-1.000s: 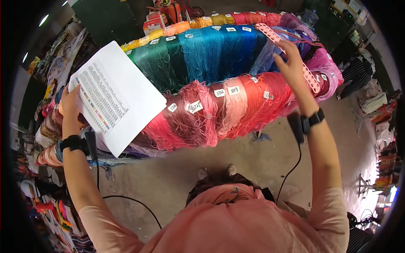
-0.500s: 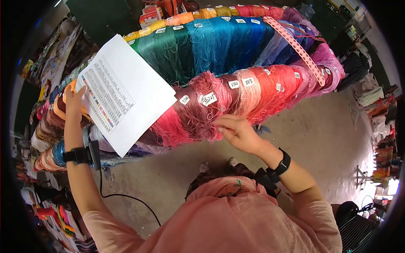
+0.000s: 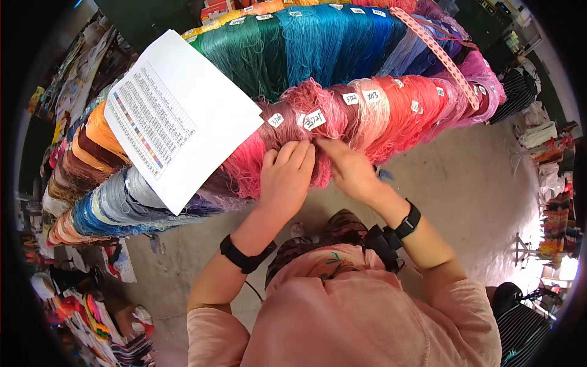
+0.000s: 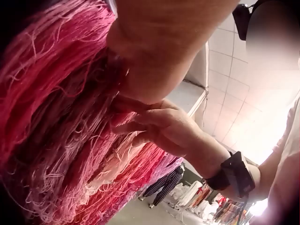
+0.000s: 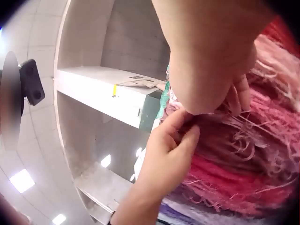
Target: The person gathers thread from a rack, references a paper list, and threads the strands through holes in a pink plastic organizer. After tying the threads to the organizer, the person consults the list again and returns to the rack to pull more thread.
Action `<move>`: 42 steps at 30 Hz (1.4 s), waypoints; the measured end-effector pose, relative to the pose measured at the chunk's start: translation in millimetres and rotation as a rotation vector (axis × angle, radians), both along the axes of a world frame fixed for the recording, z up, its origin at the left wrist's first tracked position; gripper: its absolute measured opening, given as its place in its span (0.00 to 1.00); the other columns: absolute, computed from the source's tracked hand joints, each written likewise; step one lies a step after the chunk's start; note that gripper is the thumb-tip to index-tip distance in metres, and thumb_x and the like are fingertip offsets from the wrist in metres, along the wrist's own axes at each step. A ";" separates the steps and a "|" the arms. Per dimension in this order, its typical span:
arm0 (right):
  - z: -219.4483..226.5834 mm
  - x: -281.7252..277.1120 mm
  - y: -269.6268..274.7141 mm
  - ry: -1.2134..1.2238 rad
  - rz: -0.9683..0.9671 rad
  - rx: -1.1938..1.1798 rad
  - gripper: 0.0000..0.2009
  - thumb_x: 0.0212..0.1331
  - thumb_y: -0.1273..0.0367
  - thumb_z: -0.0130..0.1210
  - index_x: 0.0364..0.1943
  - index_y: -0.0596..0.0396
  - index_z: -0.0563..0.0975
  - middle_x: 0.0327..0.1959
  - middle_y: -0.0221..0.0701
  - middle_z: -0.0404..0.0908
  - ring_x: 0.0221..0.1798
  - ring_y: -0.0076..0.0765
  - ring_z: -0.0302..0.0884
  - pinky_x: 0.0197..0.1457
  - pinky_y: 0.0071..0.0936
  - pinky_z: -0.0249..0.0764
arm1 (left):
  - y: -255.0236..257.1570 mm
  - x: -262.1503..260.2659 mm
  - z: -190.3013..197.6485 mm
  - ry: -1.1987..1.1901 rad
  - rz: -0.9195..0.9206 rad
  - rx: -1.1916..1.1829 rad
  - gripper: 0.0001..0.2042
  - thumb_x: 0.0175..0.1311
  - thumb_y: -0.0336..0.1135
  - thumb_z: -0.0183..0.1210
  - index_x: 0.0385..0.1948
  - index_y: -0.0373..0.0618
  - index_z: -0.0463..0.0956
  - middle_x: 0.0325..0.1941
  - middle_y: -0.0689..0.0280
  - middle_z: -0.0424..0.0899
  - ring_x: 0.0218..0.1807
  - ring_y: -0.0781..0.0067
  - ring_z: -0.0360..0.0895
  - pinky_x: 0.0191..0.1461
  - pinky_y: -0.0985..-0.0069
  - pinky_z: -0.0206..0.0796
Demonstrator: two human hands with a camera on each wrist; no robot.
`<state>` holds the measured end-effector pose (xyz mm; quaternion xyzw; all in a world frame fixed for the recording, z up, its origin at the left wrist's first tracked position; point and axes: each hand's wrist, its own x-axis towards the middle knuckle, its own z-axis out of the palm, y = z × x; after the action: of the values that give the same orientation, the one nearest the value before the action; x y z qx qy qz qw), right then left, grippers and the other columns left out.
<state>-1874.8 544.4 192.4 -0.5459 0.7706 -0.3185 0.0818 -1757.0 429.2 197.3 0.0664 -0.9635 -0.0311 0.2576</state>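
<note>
Both hands are at a hank of mauve embroidery thread (image 3: 276, 136) on the near side of the rack, just below handwritten number labels (image 3: 314, 120). My left hand (image 3: 287, 174) is bent over the strands, and in the right wrist view its thumb and index finger pinch in among them. From the right, my right hand (image 3: 354, 171) meets it, fingertips in the same strands; in the left wrist view its fingers (image 4: 129, 126) reach into the thread. The tips are partly hidden. A printed paper sheet (image 3: 208, 92) with rows of numbers lies over the hanks to the left, untouched.
A pink strip with holes (image 3: 437, 52) lies across the rack at the right. Blue hanks (image 3: 342, 49) and green hanks (image 3: 232, 61) hang behind, orange ones (image 3: 101, 125) at left. White shelving (image 5: 101, 89) shows in the right wrist view.
My right hand left the pink strip and came down to the mauve thread. My left hand let go of the paper and moved right to join it. The paper stays on the hanks.
</note>
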 end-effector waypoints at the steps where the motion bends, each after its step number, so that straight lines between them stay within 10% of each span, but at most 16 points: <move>1: -0.2 -8.6 2.0 0.094 -0.075 0.108 0.20 0.43 0.76 0.45 0.47 0.56 0.67 0.43 0.42 0.71 0.43 0.48 0.70 0.41 0.37 0.69 | -1.0 4.3 0.5 -0.025 0.041 -0.019 0.15 0.43 0.30 0.49 0.37 0.43 0.72 0.45 0.69 0.70 0.45 0.71 0.64 0.45 0.71 0.54; 8: -0.1 -11.5 18.9 -0.026 0.031 -0.077 0.13 0.44 0.77 0.49 0.38 0.60 0.71 0.38 0.42 0.73 0.42 0.47 0.70 0.44 0.34 0.68 | -6.0 36.4 -0.9 -0.070 0.212 -0.129 0.18 0.43 0.30 0.50 0.41 0.45 0.71 0.48 0.74 0.68 0.40 0.70 0.62 0.45 0.67 0.49; 18: -2.5 19.8 -37.0 -0.550 -0.146 -0.181 0.04 0.48 0.74 0.50 0.22 0.62 0.73 0.13 0.38 0.71 0.14 0.36 0.70 0.19 0.25 0.64 | 21.6 31.5 -0.1 0.230 0.053 0.678 0.08 0.50 0.23 0.53 0.33 0.37 0.74 0.35 0.58 0.76 0.33 0.60 0.75 0.36 0.72 0.67; 22: -13.7 12.9 -46.5 -0.848 -0.085 -0.196 0.06 0.50 0.74 0.51 0.23 0.63 0.74 0.11 0.27 0.70 0.12 0.17 0.66 0.16 0.19 0.61 | 27.9 46.1 4.0 0.237 0.101 0.810 0.06 0.51 0.23 0.52 0.32 0.37 0.74 0.32 0.56 0.77 0.31 0.64 0.76 0.34 0.76 0.68; 29: -2.4 -3.2 -9.1 -0.865 0.029 -0.392 0.04 0.49 0.75 0.52 0.26 0.63 0.76 0.23 0.27 0.75 0.24 0.16 0.68 0.27 0.14 0.62 | 34.0 44.9 18.0 0.316 0.121 1.448 0.08 0.57 0.25 0.49 0.37 0.36 0.73 0.36 0.63 0.77 0.33 0.82 0.73 0.38 0.83 0.66; 42: 20.5 -9.8 15.6 -1.604 0.179 -0.176 0.06 0.55 0.69 0.47 0.30 0.58 0.72 0.22 0.29 0.74 0.22 0.20 0.71 0.25 0.15 0.66 | 27.1 6.1 13.4 0.535 -0.134 1.930 0.09 0.61 0.31 0.46 0.35 0.35 0.72 0.34 0.63 0.78 0.28 0.83 0.69 0.32 0.86 0.62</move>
<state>-1884.6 560.0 212.8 -0.2155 0.4032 -0.6646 0.5910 -1750.9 456.3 210.6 0.1836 -0.4380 -0.8275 0.2994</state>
